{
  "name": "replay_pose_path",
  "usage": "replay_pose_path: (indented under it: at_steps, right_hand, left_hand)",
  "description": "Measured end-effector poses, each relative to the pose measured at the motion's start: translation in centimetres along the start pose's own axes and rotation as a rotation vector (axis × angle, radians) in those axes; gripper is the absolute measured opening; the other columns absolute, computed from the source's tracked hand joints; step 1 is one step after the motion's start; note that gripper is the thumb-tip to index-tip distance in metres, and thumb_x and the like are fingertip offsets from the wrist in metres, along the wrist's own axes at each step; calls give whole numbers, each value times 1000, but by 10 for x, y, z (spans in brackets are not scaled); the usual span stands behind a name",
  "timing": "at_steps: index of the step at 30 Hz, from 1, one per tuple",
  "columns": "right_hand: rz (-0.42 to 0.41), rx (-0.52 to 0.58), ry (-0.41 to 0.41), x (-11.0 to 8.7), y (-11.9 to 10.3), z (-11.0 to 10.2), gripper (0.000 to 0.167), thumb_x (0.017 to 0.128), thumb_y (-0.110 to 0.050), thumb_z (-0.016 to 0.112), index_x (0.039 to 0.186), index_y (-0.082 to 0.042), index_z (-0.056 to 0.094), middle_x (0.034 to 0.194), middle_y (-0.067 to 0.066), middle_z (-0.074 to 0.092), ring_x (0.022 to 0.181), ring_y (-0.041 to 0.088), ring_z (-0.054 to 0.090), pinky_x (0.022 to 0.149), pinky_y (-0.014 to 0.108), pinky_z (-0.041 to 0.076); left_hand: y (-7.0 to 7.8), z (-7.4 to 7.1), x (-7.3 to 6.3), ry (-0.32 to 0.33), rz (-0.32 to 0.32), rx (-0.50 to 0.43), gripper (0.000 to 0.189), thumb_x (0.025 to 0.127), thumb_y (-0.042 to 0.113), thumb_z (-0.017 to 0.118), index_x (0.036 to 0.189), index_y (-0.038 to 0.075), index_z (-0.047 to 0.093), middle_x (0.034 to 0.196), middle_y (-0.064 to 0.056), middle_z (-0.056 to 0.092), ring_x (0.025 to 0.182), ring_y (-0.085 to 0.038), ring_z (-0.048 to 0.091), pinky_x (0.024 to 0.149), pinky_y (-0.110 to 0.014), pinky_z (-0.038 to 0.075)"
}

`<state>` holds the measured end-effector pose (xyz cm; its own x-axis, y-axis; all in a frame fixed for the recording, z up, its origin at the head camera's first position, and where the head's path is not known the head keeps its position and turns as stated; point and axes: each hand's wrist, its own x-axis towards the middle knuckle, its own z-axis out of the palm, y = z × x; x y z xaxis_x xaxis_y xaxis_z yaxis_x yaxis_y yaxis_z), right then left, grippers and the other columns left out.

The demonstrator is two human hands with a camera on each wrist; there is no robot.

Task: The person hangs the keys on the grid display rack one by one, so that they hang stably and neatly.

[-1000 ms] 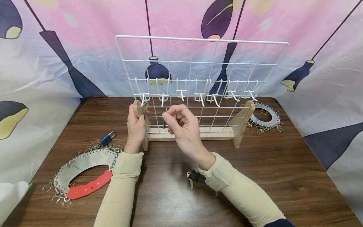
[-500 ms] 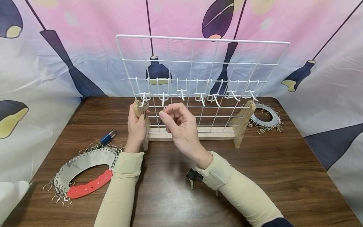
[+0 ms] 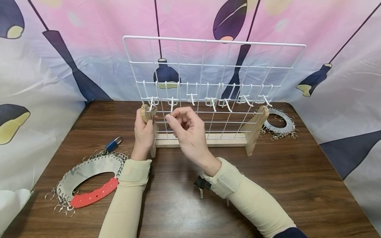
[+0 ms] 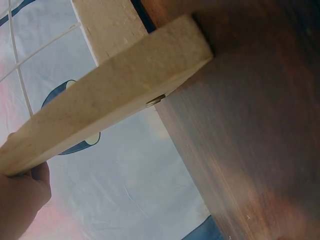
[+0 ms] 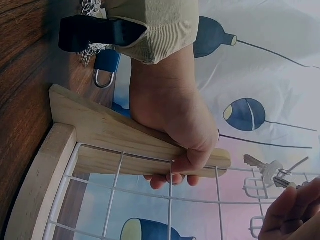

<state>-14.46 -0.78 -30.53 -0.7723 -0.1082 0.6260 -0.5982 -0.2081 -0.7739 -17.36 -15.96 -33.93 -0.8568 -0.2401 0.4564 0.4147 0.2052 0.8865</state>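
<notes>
My left hand [image 3: 144, 134] grips the wooden upright [image 3: 146, 114] at the left end of a white wire grid rack [image 3: 203, 66]. In the right wrist view this hand wraps the wooden support [image 5: 100, 120]. A metal key [image 3: 153, 112] hangs by the leftmost hook, close to the left thumb. My right hand [image 3: 190, 130] is raised before the second hook [image 3: 172, 104], thumb and index finger pinched together on a small key [image 5: 285, 183]. From the head view the hand mostly hides that key; whether its ring touches the hook I cannot tell.
Several white hooks [image 3: 212, 103] line the grid. At left lie a metal plate with a red grip [image 3: 94, 195], edged with key rings, and a blue padlock [image 3: 112, 145]. A round ringed plate [image 3: 279, 123] lies at right. Another key [image 3: 201, 193] lies beside the right cuff.
My right hand has shifted slightly left and up, and the key hanging below its fingertips is now mostly hidden. The left hand has kept its hold on the upright.
</notes>
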Motion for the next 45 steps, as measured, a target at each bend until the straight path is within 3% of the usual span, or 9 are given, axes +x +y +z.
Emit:
replay_pose_path:
  at_steps: [3, 8, 11, 22, 28, 31, 37, 42, 45]
  right_hand:
    - [6, -12, 11, 0, 1, 0, 9, 93, -6, 62, 98, 0, 57, 63, 7, 49, 53, 20, 44, 48, 27, 35]
    - [-3, -25, 23, 1, -1, 2, 9, 93, -6, 63, 97, 1, 58, 62, 5, 49, 54, 19, 44, 48, 26, 34]
    - [-10, -33, 27, 1, -2, 3, 10, 92, -6, 64, 97, 1, 59, 62, 5, 49, 54, 18, 43, 49, 25, 34]
    - [-12, -71, 54, 1, -2, 4, 9, 92, -8, 65, 95, -1, 61, 60, 4, 47, 53, 19, 41, 49, 26, 32]
    - [2, -105, 66, 1, -3, 5, 11, 92, -11, 66, 94, -1, 64, 60, 3, 47, 52, 18, 41, 48, 26, 32]
    - [6, -121, 72, 1, -5, 6, 12, 92, -13, 66, 94, -1, 64, 60, 3, 48, 52, 17, 42, 48, 25, 33]
    - [8, -151, 97, 1, -7, 7, 11, 91, -13, 67, 92, -3, 64, 60, 2, 47, 53, 17, 42, 48, 26, 34]
    - [18, -176, 121, 2, -8, 8, 12, 91, -15, 67, 91, -3, 65, 59, 2, 46, 52, 16, 42, 48, 25, 34]
    - [22, -195, 132, 2, -9, 7, 12, 91, -16, 67, 91, -4, 65, 59, 2, 46, 53, 16, 42, 49, 25, 34]
  left_hand:
    - [0, 0, 0, -5, -2, 1, 33, 89, -12, 35, 121, -15, 44, 95, -34, 57, 83, -6, 54, 76, -22, 41]
    - [0, 0, 1, -17, -16, -6, 35, 89, -13, 33, 123, -15, 43, 96, -19, 59, 94, -35, 57, 79, -22, 42]
    - [1, -1, 1, -25, -21, -11, 36, 90, -12, 32, 124, -15, 42, 100, -21, 58, 98, -45, 54, 80, -22, 42]
    - [2, 1, 1, 0, -13, 5, 34, 88, -13, 35, 120, -14, 44, 91, -19, 59, 87, -18, 56, 78, -22, 42]
    - [1, 0, 1, -2, -9, -17, 33, 88, -14, 34, 120, -15, 44, 89, 0, 57, 84, -5, 56, 80, -27, 44]
    - [0, 1, 1, -1, -15, -28, 34, 88, -14, 33, 120, -15, 44, 88, 2, 56, 85, -6, 56, 81, -29, 45]
    - [-1, 1, 1, 0, -10, -35, 34, 87, -13, 34, 120, -15, 44, 91, -14, 58, 85, -14, 57, 78, -24, 44]
    - [0, 1, 1, 2, -14, -39, 34, 88, -14, 34, 120, -16, 43, 92, -4, 56, 91, -35, 57, 79, -27, 45]
    - [1, 1, 0, 7, -17, -26, 34, 88, -13, 34, 120, -15, 44, 91, -13, 59, 90, -32, 57, 77, -25, 44]
